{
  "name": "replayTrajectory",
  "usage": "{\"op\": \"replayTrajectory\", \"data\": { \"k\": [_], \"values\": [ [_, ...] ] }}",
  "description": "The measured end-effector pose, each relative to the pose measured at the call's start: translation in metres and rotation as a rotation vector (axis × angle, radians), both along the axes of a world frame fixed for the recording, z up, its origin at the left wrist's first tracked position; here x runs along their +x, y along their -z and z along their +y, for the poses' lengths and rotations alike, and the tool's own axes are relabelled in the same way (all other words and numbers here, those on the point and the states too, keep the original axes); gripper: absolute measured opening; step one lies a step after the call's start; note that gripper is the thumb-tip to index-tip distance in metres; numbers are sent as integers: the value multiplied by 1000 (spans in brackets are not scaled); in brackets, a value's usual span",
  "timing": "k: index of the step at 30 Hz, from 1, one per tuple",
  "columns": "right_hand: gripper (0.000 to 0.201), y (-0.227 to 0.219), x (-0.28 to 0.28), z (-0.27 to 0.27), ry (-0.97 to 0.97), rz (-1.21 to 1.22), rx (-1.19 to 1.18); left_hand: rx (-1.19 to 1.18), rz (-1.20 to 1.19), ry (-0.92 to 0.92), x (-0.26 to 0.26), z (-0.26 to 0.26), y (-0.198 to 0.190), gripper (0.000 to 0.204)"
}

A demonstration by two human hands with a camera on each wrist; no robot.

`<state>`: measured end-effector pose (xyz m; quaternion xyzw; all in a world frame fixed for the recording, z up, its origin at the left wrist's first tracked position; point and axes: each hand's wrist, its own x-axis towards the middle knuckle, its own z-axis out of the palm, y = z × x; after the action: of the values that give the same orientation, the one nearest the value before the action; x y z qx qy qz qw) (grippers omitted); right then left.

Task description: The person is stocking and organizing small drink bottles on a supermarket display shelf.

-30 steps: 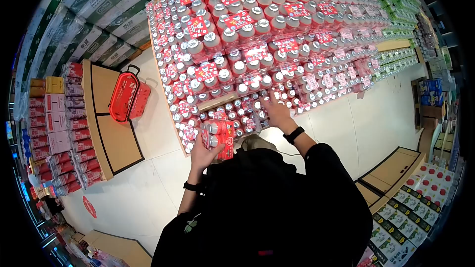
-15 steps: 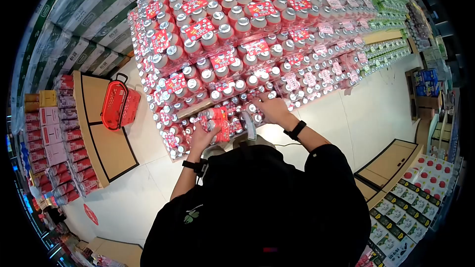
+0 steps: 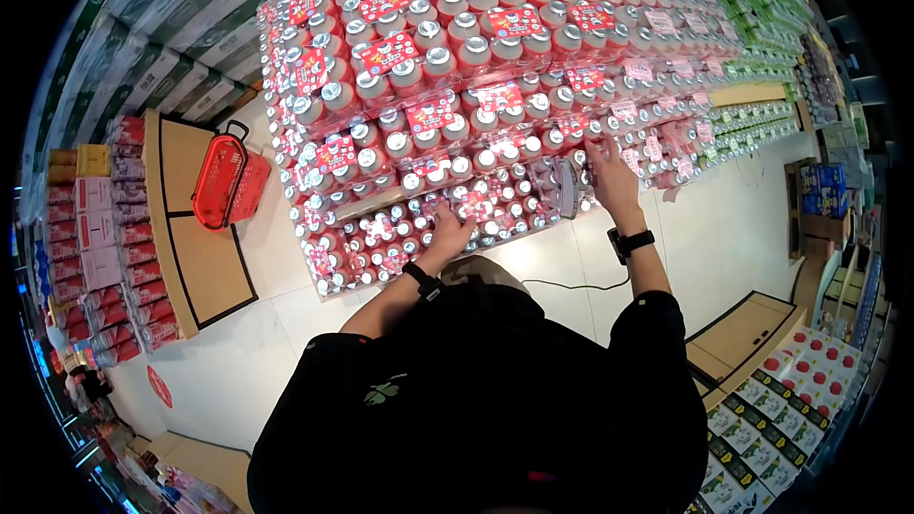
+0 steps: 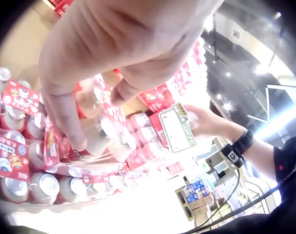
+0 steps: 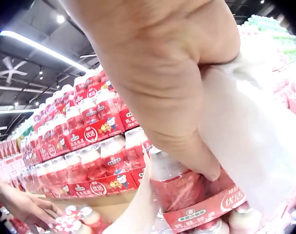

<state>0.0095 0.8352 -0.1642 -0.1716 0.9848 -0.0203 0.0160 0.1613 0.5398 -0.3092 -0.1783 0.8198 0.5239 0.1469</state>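
My left hand [image 3: 446, 236] reaches over the lower bottles with a gap between its fingers. Up close, the left hand [image 4: 114, 48] grips a clear-wrapped bottle pack [image 4: 96, 134], fingers on either side. Farther right, my right hand [image 3: 617, 188] is over the bottles beside a pale sign [image 3: 568, 188]. In the left wrist view the sign [image 4: 177, 127] stands close to that hand's fingertips. A fingertip of the right hand [image 5: 162, 83] touches a red-labelled bottle pack [image 5: 179, 190]; a large pale blurred shape beside the palm hides the rest of its hold.
Tiered red bottle packs [image 3: 438, 57] rise ahead, with green ones [image 3: 752, 124] to the right. A red basket [image 3: 231, 181] stands on the left beside a wooden display base [image 3: 205, 271]. Pale floor [image 3: 724, 219] lies at the right, and a cable [image 3: 576, 286] hangs near my body.
The red pack my left hand held is out of that hand's earlier hold; that hand has moved right over the lower bottles. My right hand and the pale sign have shifted right.
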Motion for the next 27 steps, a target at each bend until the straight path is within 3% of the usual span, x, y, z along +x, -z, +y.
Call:
{"op": "replayTrajectory", "data": {
  "k": [1,3,4,7,8,11,14,15,18,20,21,23,25,26,27],
  "values": [
    [76,-1,1,1,67,-27,-41,15,-119,76,-17,5,3,86],
    [75,-12,25,-1,182,20,-316,-122,-183,36,-27,22,11,92],
    [72,-16,31,-2,207,18,-338,-69,-173,38,-28,22,22,98],
    [62,-4,50,2,208,105,-470,137,-176,125,-42,20,-43,97],
    [56,0,56,2,245,81,-493,214,-197,98,-44,22,-17,91],
    [56,7,70,6,303,-29,-528,5,-27,194,-65,43,20,87],
    [56,14,82,-2,295,-49,-610,111,-123,205,-80,60,25,86],
    [56,17,88,-8,263,-66,-690,276,-139,139,-81,69,18,79],
    [50,17,94,-13,261,-53,-699,232,-170,187,-88,73,12,66],
    [39,21,105,-23,332,27,-734,553,-295,7,-82,70,2,62],
    [39,21,112,-28,312,17,-729,592,-429,-17,-85,61,-4,62],
    [28,20,125,-45,271,18,-827,637,-384,-113,-73,48,-5,67],
    [25,23,140,-51,210,-99,-889,526,-319,-39,-73,45,-37,66],
    [26,19,142,-66,101,-159,-890,438,-298,-98,-65,37,-19,62],
    [26,13,147,-87,-9,-218,-887,591,-270,2,-49,27,24,57]
  ]
}}
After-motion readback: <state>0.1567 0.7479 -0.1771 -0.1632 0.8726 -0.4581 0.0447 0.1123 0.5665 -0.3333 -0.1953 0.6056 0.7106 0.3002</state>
